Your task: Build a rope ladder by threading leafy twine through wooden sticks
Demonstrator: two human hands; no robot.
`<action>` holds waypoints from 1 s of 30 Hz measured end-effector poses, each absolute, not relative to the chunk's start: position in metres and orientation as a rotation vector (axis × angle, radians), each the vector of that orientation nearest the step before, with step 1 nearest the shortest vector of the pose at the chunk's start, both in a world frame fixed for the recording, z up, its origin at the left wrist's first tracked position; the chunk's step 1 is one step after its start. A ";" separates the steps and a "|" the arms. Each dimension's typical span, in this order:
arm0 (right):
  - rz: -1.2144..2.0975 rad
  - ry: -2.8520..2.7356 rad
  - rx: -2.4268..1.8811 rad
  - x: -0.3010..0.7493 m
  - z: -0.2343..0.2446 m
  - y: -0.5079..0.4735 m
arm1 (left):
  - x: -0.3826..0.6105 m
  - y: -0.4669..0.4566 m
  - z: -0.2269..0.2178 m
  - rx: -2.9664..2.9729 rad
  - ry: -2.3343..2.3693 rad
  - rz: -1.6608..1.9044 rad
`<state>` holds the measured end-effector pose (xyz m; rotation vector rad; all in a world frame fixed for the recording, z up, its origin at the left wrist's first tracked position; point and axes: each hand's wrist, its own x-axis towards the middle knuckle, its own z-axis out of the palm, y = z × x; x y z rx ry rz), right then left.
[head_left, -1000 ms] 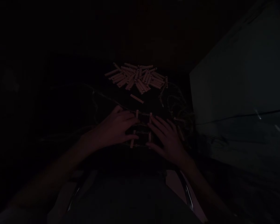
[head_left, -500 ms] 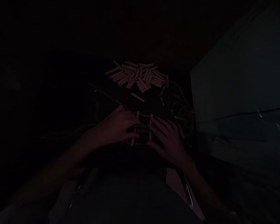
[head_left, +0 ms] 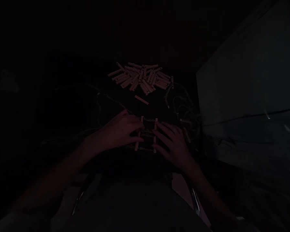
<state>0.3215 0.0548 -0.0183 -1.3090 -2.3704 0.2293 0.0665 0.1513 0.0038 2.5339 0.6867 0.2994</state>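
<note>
The scene is very dark. My left hand [head_left: 120, 130] and my right hand [head_left: 174, 141] lie side by side on a dark surface, fingers stretched towards each other. Between them stand two small wooden sticks [head_left: 147, 133], roughly parallel, joined by thin twine. The left fingertips touch the left stick and the right fingertips touch the right one. Beyond the hands lies a pile of several wooden sticks [head_left: 141, 77]. One loose stick [head_left: 141, 100] rests between the pile and my hands.
A tangle of twine [head_left: 183, 109] lies to the right of the hands, with strands running left across the surface. A large pale flat panel [head_left: 246, 90] fills the right side. The surroundings are too dark to make out.
Both hands stay at the two sticks; the fingers have shifted only slightly and the view has barely moved.
</note>
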 end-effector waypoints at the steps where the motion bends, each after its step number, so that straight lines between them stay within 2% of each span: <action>1: 0.232 -2.368 -1.309 0.322 -0.019 0.055 | 0.067 0.151 0.004 2.530 0.686 0.300; 7: 0.285 -2.344 -1.317 0.323 -0.019 0.054 | 0.068 0.152 0.005 2.530 0.697 0.303; 16: 0.576 -2.412 -1.265 0.331 -0.009 0.054 | 0.066 0.152 0.002 2.535 0.689 0.297; 30: 0.464 -2.479 -1.314 0.332 -0.014 0.059 | 0.066 0.152 0.002 2.549 0.679 0.319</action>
